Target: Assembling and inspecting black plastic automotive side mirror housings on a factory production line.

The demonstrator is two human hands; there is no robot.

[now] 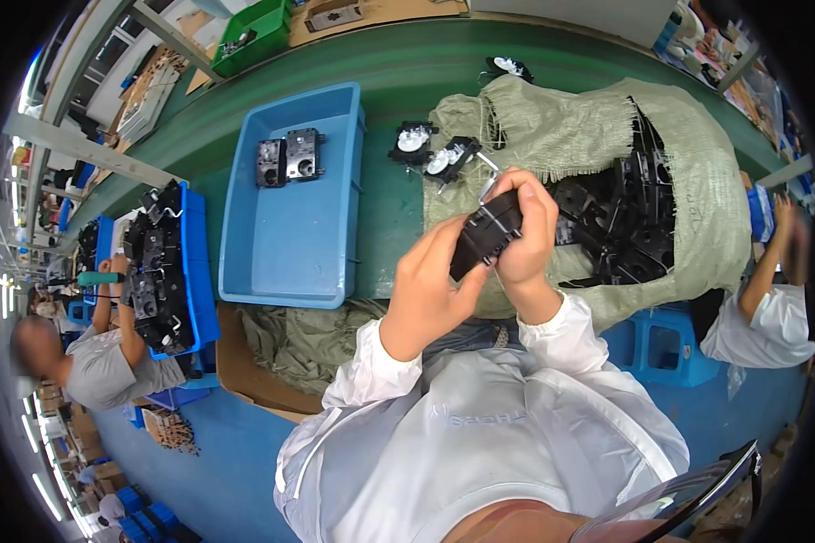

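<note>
A black plastic housing [489, 234] is held in front of my chest between both hands. My left hand [428, 288] grips its left and lower side, fingers closed round it. My right hand [527, 237] holds the opposite side, with its fingers curled over the top. A bent metal rod [487, 170] sticks up by the right fingers; where it attaches is hidden. Just beyond the hands lie two black parts with white round pieces, one [413, 140] farther left and another [450, 161] nearer. Right of my hands, an open woven sack [711, 195] holds several black plastic parts [638, 222].
A light blue tray [290, 262] with two black housings [287, 161] rests on the green bench [385, 204]. Another black-and-white part [509, 66] lies behind the sack. At left, a co-worker [109, 362] handles a green tool [100, 278] beside a full blue bin [199, 271]. Another person [761, 317] sits at right.
</note>
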